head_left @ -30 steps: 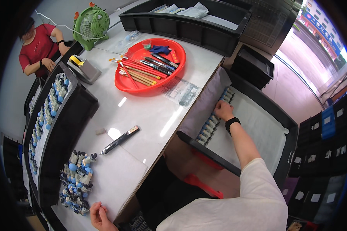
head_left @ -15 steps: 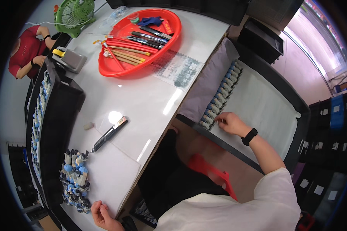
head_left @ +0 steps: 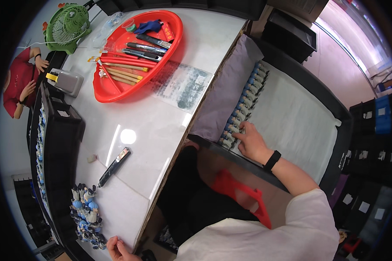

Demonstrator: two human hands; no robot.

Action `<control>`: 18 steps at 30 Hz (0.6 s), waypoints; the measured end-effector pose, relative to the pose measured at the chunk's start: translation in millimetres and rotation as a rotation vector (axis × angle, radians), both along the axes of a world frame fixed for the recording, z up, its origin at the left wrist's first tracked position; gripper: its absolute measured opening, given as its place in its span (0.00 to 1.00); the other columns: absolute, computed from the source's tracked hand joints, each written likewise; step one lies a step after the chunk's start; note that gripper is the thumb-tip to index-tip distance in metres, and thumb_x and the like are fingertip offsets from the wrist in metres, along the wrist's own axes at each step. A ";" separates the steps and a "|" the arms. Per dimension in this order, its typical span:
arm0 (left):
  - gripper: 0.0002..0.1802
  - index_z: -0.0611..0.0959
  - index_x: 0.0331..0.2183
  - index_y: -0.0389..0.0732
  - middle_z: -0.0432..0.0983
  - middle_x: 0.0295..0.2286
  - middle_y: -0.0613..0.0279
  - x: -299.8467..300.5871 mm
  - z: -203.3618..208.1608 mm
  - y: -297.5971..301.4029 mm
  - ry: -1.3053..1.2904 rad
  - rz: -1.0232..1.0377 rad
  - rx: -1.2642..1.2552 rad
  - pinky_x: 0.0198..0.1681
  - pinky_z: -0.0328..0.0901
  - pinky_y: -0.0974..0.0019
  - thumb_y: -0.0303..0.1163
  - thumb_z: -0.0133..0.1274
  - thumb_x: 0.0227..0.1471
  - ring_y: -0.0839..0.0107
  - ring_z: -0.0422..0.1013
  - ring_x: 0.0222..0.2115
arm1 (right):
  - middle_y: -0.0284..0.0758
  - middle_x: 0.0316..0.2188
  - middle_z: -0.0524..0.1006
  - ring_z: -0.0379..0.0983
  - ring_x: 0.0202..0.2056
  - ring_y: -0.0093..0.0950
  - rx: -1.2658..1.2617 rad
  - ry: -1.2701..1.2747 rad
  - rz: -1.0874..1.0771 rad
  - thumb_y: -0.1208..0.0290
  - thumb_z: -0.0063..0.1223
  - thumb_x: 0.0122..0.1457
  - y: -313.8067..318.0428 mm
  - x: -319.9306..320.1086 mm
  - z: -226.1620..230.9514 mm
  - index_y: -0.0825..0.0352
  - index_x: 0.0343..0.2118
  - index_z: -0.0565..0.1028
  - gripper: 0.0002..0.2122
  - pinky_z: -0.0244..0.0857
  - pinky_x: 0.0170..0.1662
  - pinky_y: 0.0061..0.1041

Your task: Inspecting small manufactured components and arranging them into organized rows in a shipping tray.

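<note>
In the black tray at the right, small blue-and-white figurines (head_left: 244, 103) stand side by side in a slanting row along a grey-lilac cloth bundle (head_left: 224, 93). My right hand (head_left: 253, 141) is at the near part of this row. Its thumb and index finger are apart, with their tips against the figurines; I see none lifted. Low on the white table, my left hand (head_left: 121, 250) rests at the front edge, partly cut off by the picture's border. Its fingers are loosely bent and hold nothing visible. Beside it lies a cluster of similar figurines (head_left: 87, 215).
A red dish (head_left: 117, 96) holds brushes and cutter knives. On the table lies a black pen-like tool (head_left: 114, 167). A black bin (head_left: 59, 143) lines the left side; a green fan (head_left: 67, 26) stands behind. Another person (head_left: 21, 87) sits at far left. White sheeting (head_left: 292, 122) lines the tray.
My right hand has shifted slightly along the row, and its thumb and index finger have spread. The view has turned a little. My left hand stays near the table edge.
</note>
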State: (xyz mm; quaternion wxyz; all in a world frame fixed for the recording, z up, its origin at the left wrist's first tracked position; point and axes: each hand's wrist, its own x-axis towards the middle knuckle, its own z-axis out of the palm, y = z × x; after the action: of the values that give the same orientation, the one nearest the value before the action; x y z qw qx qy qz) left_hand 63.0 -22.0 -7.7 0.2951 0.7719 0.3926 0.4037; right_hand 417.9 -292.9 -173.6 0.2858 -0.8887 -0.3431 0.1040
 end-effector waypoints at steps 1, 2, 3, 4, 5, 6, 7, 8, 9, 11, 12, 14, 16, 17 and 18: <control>0.05 0.75 0.27 0.33 0.70 0.23 0.62 -0.1 -0.3 1.0 -0.005 -0.002 -0.004 0.21 0.57 0.79 0.19 0.45 0.44 0.78 0.62 0.20 | 0.42 0.39 0.63 0.59 0.43 0.39 -0.004 -0.005 -0.002 0.79 0.47 0.36 0.4 0.1 0.8 0.65 0.34 0.73 0.16 0.61 0.41 0.32; 0.05 0.75 0.27 0.33 0.70 0.23 0.62 -0.3 -0.6 1.4 -0.005 -0.014 0.014 0.21 0.57 0.78 0.19 0.45 0.44 0.78 0.62 0.20 | 0.42 0.41 0.62 0.58 0.44 0.40 0.010 -0.062 -0.016 0.79 0.47 0.35 0.8 0.0 1.1 0.64 0.33 0.74 0.16 0.60 0.42 0.34; 0.06 0.75 0.27 0.33 0.70 0.23 0.62 -0.4 -0.7 1.6 -0.003 -0.025 0.033 0.21 0.57 0.78 0.18 0.45 0.44 0.78 0.62 0.20 | 0.42 0.44 0.61 0.56 0.45 0.42 0.011 -0.114 -0.032 0.79 0.48 0.35 0.8 -0.3 0.9 0.63 0.32 0.75 0.16 0.58 0.44 0.35; 0.06 0.75 0.27 0.33 0.70 0.23 0.62 -0.5 -0.7 1.7 -0.005 -0.025 0.028 0.21 0.57 0.78 0.18 0.45 0.44 0.78 0.62 0.20 | 0.42 0.44 0.61 0.56 0.45 0.42 0.019 -0.119 -0.029 0.79 0.48 0.35 0.1 -0.4 0.3 0.63 0.32 0.75 0.16 0.58 0.44 0.35; 0.06 0.75 0.27 0.33 0.71 0.23 0.62 -0.5 -0.5 1.6 -0.004 -0.026 0.017 0.21 0.57 0.78 0.18 0.45 0.44 0.77 0.62 0.19 | 0.42 0.46 0.60 0.55 0.46 0.42 0.016 -0.082 -0.035 0.79 0.48 0.35 -0.4 -0.6 -1.0 0.62 0.32 0.75 0.16 0.57 0.45 0.36; 0.06 0.76 0.27 0.33 0.71 0.23 0.61 -0.3 -0.4 1.6 -0.003 -0.027 0.008 0.21 0.57 0.78 0.18 0.45 0.44 0.77 0.62 0.19 | 0.42 0.47 0.60 0.55 0.46 0.43 -0.010 -0.034 -0.050 0.78 0.48 0.34 -0.8 -0.6 -2.7 0.61 0.32 0.75 0.16 0.55 0.46 0.37; 0.06 0.76 0.27 0.33 0.71 0.23 0.61 -0.2 -0.3 1.5 -0.006 -0.027 0.007 0.21 0.57 0.78 0.18 0.45 0.44 0.77 0.62 0.19 | 0.42 0.47 0.60 0.55 0.46 0.43 0.014 -0.048 -0.042 0.78 0.48 0.34 -1.4 -0.4 -4.6 0.61 0.32 0.75 0.16 0.55 0.46 0.37; 0.06 0.76 0.27 0.33 0.71 0.23 0.61 0.1 -0.3 1.5 -0.006 -0.040 0.037 0.21 0.57 0.78 0.18 0.45 0.43 0.77 0.62 0.19 | 0.40 0.47 0.60 0.53 0.47 0.43 0.009 -0.024 -0.055 0.78 0.48 0.34 -2.0 0.0 -6.4 0.60 0.32 0.75 0.17 0.53 0.48 0.38; 0.06 0.76 0.27 0.33 0.71 0.23 0.61 0.5 -0.5 1.7 -0.007 -0.054 0.068 0.21 0.57 0.77 0.18 0.45 0.43 0.77 0.62 0.19 | 0.39 0.47 0.60 0.52 0.49 0.43 -0.006 0.004 -0.072 0.78 0.49 0.34 -2.6 1.0 -8.2 0.59 0.33 0.74 0.17 0.51 0.50 0.39; 0.05 0.76 0.27 0.33 0.71 0.23 0.60 0.1 0.3 1.6 -0.005 -0.031 0.052 0.21 0.57 0.77 0.18 0.46 0.43 0.76 0.62 0.19 | 0.36 0.45 0.63 0.51 0.50 0.43 -0.004 -0.042 -0.094 0.77 0.49 0.34 -3.4 5.6 -11.1 0.58 0.32 0.74 0.16 0.49 0.50 0.42; 0.05 0.76 0.27 0.33 0.71 0.23 0.60 0.2 0.0 1.6 0.001 -0.007 0.036 0.21 0.58 0.77 0.18 0.46 0.43 0.76 0.63 0.19 | 0.33 0.44 0.65 0.49 0.52 0.43 -0.028 -0.081 -0.120 0.75 0.49 0.34 -4.1 9.0 -12.3 0.58 0.31 0.74 0.15 0.47 0.50 0.44; 0.05 0.76 0.27 0.32 0.71 0.23 0.60 0.5 0.1 1.8 -0.012 -0.017 0.026 0.21 0.58 0.77 0.17 0.47 0.43 0.76 0.63 0.19 | 0.31 0.40 0.68 0.50 0.53 0.43 0.017 -0.085 -0.120 0.74 0.50 0.34 -6.6 18.5 -14.0 0.58 0.29 0.74 0.13 0.45 0.50 0.44; 0.05 0.76 0.27 0.32 0.71 0.23 0.60 1.1 0.5 1.3 -0.023 -0.027 0.018 0.21 0.58 0.77 0.17 0.47 0.42 0.76 0.63 0.19 | 0.29 0.37 0.71 0.50 0.53 0.43 0.048 -0.091 -0.121 0.73 0.51 0.34 -8.3 26.3 -15.8 0.58 0.27 0.74 0.11 0.43 0.51 0.44; 0.05 0.76 0.27 0.32 0.71 0.23 0.60 1.6 0.9 0.7 -0.013 -0.024 0.032 0.21 0.58 0.76 0.17 0.47 0.42 0.76 0.63 0.20 | 0.28 0.35 0.72 0.51 0.53 0.42 0.058 -0.029 -0.129 0.73 0.51 0.35 -8.5 29.3 -16.9 0.58 0.27 0.74 0.12 0.43 0.51 0.44; 0.05 0.76 0.27 0.32 0.71 0.23 0.60 2.2 1.6 0.4 -0.004 -0.020 0.046 0.21 0.58 0.76 0.17 0.47 0.42 0.75 0.63 0.20 | 0.27 0.32 0.72 0.53 0.53 0.41 0.050 0.028 -0.139 0.73 0.51 0.35 -9.0 31.8 -17.7 0.57 0.27 0.74 0.12 0.42 0.51 0.43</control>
State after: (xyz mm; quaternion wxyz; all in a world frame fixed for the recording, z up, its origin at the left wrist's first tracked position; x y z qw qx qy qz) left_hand 65.1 -21.6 -6.1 0.2820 0.7816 0.3750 0.4110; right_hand 449.6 -301.8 -191.3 0.3192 -0.9014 -0.2790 0.0876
